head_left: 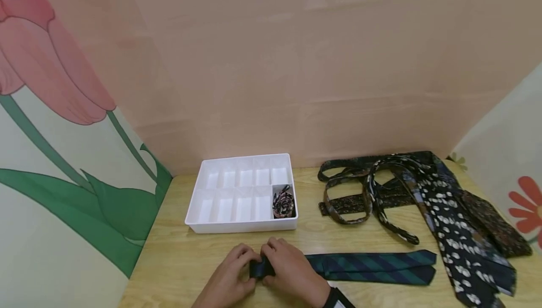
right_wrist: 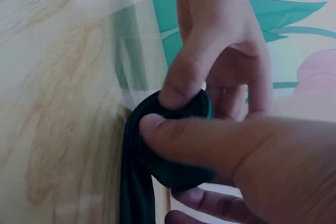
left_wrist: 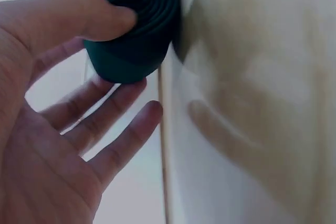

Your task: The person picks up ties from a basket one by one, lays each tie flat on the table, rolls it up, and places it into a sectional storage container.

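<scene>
Striped tie: a dark green and navy tie (head_left: 378,266) lies along the near part of the wooden table (head_left: 156,256), below the tray and in front of the person; its left end is wound into a roll (left_wrist: 126,59), its flat length runs out to the right.
Roll: it stands on its curved edge, close against the tabletop, between the two hands, layers of the coil showing on the side where the thumbs lie.
Left hand: the left hand (head_left: 235,272) pinches the roll, thumb pressed on the coiled side and fingers behind; the lower fingers spread apart beneath it.
Right hand: the right hand (head_left: 294,268) pinches the same roll from the other side, its thumb on the coil near the left thumb, the wrist reaching over the tie.
Wristband: a black band (head_left: 334,298) circles the right wrist.
White tray: the tray (head_left: 241,227) sits just beyond the hands, divided into two rows of five compartments.
Coiled patterned tie: a dark, figured tie (head_left: 283,204) is rolled up in the near row's rightmost compartment.
Loose ties: a heap of dark patterned ties (head_left: 453,232) sprawls at the table's right, one black with white marks, narrow ends looped leftward.
Backdrop: a plain pinkish-brown sheet (head_left: 296,63) hangs behind, with a painted tulip (head_left: 59,59) at left and a red flower (head_left: 527,207) at right.
</scene>
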A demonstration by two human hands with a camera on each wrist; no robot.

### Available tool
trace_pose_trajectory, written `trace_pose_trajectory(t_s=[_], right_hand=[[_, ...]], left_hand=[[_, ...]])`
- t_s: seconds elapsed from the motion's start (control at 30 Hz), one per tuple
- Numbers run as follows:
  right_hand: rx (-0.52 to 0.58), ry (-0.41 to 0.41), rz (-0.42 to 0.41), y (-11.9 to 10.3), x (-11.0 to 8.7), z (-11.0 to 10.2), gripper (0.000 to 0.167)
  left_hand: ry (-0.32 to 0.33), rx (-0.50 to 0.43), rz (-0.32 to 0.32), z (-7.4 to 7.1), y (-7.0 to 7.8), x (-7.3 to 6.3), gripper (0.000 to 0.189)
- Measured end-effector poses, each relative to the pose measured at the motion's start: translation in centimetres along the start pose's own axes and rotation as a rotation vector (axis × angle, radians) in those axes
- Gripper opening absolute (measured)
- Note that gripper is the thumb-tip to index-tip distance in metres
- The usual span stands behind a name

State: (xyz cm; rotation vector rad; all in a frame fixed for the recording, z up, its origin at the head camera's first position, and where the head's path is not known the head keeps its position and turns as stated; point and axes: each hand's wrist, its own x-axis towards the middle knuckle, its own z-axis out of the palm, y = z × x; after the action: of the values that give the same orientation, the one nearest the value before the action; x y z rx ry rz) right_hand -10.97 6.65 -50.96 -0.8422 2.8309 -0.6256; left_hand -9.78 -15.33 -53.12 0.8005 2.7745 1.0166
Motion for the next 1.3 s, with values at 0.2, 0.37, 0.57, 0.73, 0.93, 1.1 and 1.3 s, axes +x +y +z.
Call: trace_pose_trajectory(t_s=[0.2,0.37,0.57,0.73,0.93,1.1,1.3], right_hand=[[-0.021,0.019,0.005,-0.10,-0.19,-0.21,0.048],[-0.005,0.060,-0.009,-0.12,-0.26,-0.33,0.045],[-0.062,0.012,0.026,0.29,-0.32,-0.51,0.050],[-0.016,0.009,0.009,0.36,-0.29,-0.59,0.049],[-0.060,0.019,0.006,0.43,-0.46,-0.32,0.047],[-0.075,0.013,-0.010,0.70,-0.76,-0.54,0.051],[-0.011,0.014,-0.055,0.46,-0.84,-0.62,0.046]], left_hand=[[0.024,0.000,0.059,0.22,0.20,0.05,0.043],[0.041,0.026,0.060,0.10,0.21,0.03,0.046],[-0.017,-0.027,0.048,0.15,0.15,0.14,0.041],[-0.015,-0.005,0.035,-0.05,0.22,0.00,0.037],[0.001,0.006,0.108,0.61,0.30,0.23,0.044],[-0.015,0.024,0.115,0.29,0.59,0.31,0.040],[0.031,0.060,0.160,0.43,0.92,0.11,0.039]])
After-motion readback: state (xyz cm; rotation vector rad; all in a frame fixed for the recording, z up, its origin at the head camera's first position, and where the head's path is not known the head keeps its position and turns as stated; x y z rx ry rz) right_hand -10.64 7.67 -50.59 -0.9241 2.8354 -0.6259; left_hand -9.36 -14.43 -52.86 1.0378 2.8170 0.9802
